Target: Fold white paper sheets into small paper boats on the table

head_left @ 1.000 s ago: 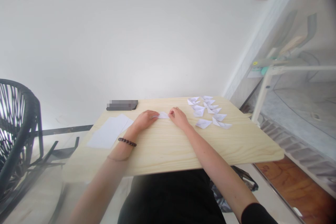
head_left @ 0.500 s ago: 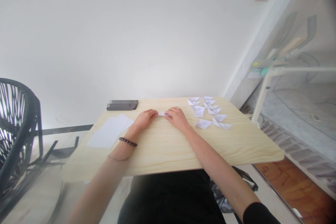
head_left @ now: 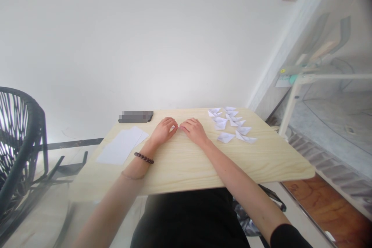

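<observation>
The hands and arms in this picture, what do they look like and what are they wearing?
Both the left hand and right hand are bare, without gloves. The left wrist wears a bracelet of dark, round beads, with a thin line farther up, maybe a cord. The right arm has a black sleeve near the elbow.

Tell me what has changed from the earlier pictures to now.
The right hand has moved left, nearly closing the gap to the left hand, which has edged right. The small paper between them, plainly visible earlier, is now mostly hidden by the fingers; no release shows. The loose sheets, folded paper shapes and dark object stayed put.
</observation>
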The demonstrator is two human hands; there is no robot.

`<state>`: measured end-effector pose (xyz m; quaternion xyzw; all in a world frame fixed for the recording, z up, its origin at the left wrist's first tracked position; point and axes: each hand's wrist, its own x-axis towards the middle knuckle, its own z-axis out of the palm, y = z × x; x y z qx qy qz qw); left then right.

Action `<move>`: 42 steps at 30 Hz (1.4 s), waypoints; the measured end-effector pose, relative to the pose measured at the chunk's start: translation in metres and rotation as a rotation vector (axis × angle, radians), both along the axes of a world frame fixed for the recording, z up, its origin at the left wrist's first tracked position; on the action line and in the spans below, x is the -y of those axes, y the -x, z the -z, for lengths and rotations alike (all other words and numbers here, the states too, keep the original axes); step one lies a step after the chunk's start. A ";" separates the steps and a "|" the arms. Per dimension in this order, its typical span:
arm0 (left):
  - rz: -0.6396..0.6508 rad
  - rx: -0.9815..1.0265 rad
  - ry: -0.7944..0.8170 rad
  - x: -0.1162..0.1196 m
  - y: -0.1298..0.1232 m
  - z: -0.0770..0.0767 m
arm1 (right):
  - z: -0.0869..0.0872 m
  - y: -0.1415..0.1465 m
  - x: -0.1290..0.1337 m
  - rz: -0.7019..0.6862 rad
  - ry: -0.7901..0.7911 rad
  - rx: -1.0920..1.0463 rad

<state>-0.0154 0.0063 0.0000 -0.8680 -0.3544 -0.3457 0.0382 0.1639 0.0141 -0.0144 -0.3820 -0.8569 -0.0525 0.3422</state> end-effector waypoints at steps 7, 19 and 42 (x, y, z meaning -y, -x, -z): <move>0.005 -0.009 -0.018 0.002 -0.002 -0.002 | -0.005 0.001 0.004 -0.049 -0.002 0.011; -0.091 0.112 0.011 0.002 0.011 -0.007 | -0.009 -0.018 0.000 0.054 0.071 -0.084; -0.129 0.040 0.000 0.004 0.005 -0.007 | -0.010 -0.007 0.005 0.023 0.072 -0.089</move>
